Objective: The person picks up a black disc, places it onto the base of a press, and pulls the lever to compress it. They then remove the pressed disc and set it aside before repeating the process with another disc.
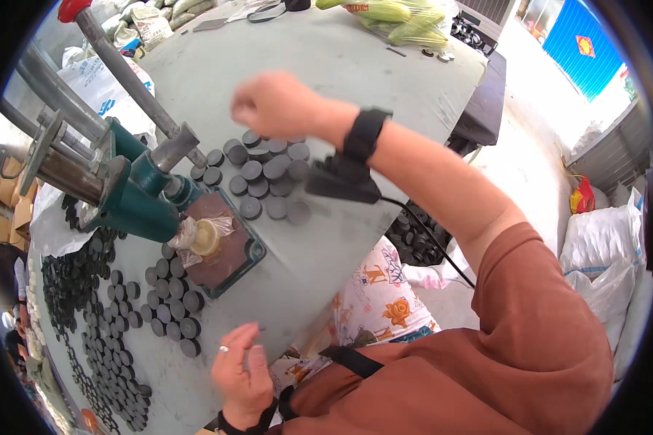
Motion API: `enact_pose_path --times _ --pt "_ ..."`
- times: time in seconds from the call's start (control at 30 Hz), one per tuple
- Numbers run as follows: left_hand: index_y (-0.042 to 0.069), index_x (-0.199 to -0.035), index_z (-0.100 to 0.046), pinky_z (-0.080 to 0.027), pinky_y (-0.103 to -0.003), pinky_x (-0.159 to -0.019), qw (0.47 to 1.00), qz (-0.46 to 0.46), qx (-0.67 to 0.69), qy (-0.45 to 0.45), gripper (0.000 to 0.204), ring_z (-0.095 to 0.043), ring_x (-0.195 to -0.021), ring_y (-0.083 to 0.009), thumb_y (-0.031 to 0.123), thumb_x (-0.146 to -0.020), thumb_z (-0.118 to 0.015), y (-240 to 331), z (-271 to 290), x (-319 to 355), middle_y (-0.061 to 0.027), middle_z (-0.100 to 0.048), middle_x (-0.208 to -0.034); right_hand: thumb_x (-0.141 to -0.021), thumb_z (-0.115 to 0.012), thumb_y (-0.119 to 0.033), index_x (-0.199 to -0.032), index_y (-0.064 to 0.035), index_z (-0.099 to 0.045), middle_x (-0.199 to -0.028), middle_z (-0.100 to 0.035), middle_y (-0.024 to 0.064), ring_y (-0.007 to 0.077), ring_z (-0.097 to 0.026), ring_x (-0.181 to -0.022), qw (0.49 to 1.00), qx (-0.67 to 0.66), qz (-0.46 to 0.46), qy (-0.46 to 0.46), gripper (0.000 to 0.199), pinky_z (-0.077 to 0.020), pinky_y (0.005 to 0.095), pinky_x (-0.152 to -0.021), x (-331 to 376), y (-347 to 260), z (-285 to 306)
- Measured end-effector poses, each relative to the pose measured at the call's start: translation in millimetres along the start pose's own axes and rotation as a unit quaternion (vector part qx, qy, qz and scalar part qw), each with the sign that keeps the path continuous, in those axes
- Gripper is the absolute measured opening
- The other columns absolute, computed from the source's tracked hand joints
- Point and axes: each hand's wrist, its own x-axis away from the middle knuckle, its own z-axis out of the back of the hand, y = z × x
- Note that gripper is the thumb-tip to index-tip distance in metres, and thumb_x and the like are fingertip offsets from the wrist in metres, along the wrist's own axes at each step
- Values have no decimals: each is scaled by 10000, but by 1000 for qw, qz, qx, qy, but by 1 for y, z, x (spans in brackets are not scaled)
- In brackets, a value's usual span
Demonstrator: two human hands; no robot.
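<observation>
Right hand (279, 105) fisted, raised over far cluster of dark discs (265, 174), grip contents unclear; left hand (243, 373) loosely curled, empty, near-left by disc rows (168, 301); green press (141, 196) between.

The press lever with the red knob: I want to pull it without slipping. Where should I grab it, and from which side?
Probably just below the red knob, at the far end of the press lever, where leverage is greatest. The bar is a bare round rod slanting up and away, so wrap the right hand over it from above.
</observation>
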Motion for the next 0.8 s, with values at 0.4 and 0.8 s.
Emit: enact_pose_path --times 0.4,0.8 --pt "-19 -963 -631 -478 -264 -675 998 22 39 43 117 -582 -790 -180 4 -856 -588 -22 -27 10 -126 -627 -954 -767 -575 -64 -1074 -16 -657 -997 -684 175 348 -632 -954 970 35 25 -240 322 -500 409 -848 10 30 -47" --pt "-26 -1046 -629 -515 -259 -676 984 32 167 50 170 -622 -750 -163 -1 -883 -584 -2 -17 -22 -114 -649 -942 -775 -641 -40 -1009 -1 -649 -889 -689 110 202 -656 -793 964 -266 -15 3 237 -517 310 -726 78 -15 -30"
